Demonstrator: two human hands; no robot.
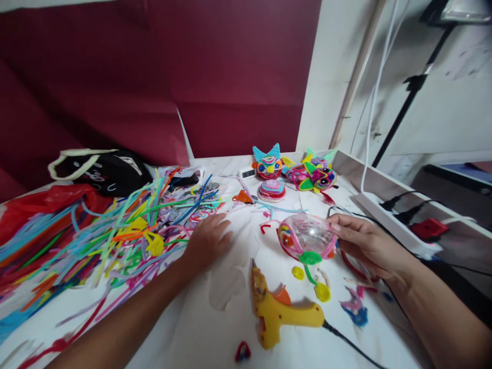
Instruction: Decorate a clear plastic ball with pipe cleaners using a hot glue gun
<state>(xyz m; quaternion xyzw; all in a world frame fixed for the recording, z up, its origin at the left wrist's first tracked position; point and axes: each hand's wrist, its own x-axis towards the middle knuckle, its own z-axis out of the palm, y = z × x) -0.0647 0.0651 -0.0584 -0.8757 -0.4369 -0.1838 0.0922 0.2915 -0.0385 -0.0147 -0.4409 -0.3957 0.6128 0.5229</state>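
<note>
My right hand (359, 241) grips the rim of a clear, rounded plastic piece (309, 230) by its right side. Coloured pipe cleaners, pink, green, yellow and orange, are fixed around that piece. My left hand (209, 238) is over the white tabletop with its fingers apart, slightly blurred, beside a heap of pipe cleaners (154, 220). Between my forearms lies a yellow hot glue gun (284, 312), nozzle pointing away from me. Close by are a yellow coil (322, 292), a pink and blue pipe-cleaner piece (355, 307) and a small red and blue triangle (243, 352).
At the back stand a finished-looking pipe-cleaner figure with blue ears (269, 163), another colourful one (317, 174) and a coiled pink disc (271, 189). A black bag (103, 177) sits back left. A power strip (400, 225) with cords runs along the right edge.
</note>
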